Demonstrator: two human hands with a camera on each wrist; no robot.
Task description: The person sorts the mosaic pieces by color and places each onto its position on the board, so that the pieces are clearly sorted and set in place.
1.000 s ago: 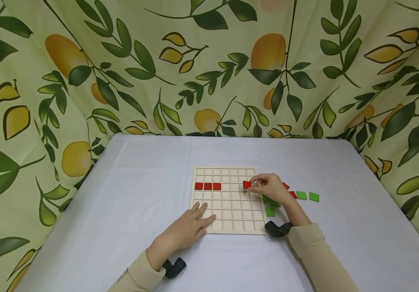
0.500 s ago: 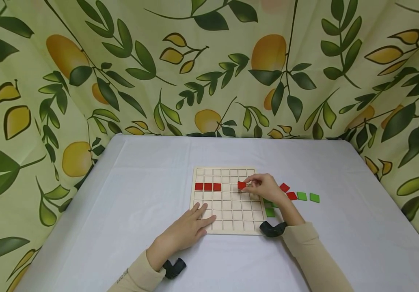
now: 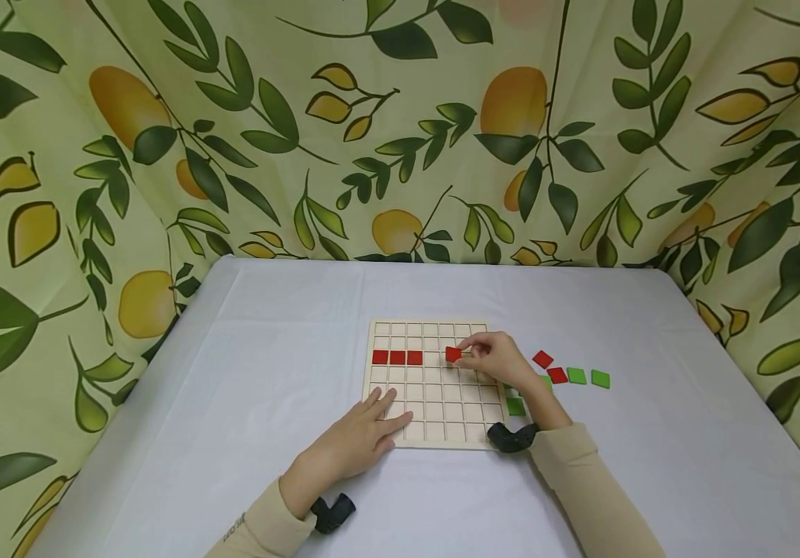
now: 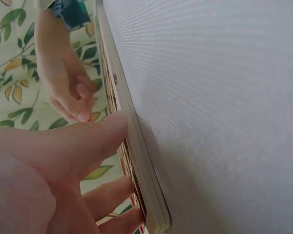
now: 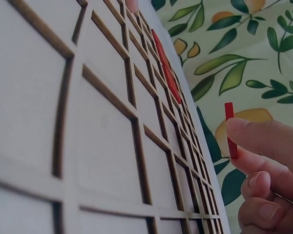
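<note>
A wooden grid board (image 3: 435, 408) lies on the table, with three red square tiles (image 3: 397, 357) side by side in one row at its left. Between thumb and finger, my right hand (image 3: 496, 356) pinches another red square tile (image 3: 453, 354) over that same row, to the right of the three. The right wrist view shows this pinched tile (image 5: 231, 130) edge-on and raised off the board (image 5: 107, 102). My left hand (image 3: 356, 434) rests with spread fingers on the board's lower left corner; in the left wrist view its thumb (image 4: 118, 127) lies along the board's edge.
Right of the board lie two loose red tiles (image 3: 543, 359) and several green tiles (image 3: 577, 376), some partly hidden by the right arm. A white cloth (image 3: 274, 333) covers the table. Behind it hangs a curtain (image 3: 435, 194) printed with fruit and leaves.
My right hand has moved left over the board with the pinched red tile, uncovering more of the loose tiles at the right. The left hand has stayed in place.
</note>
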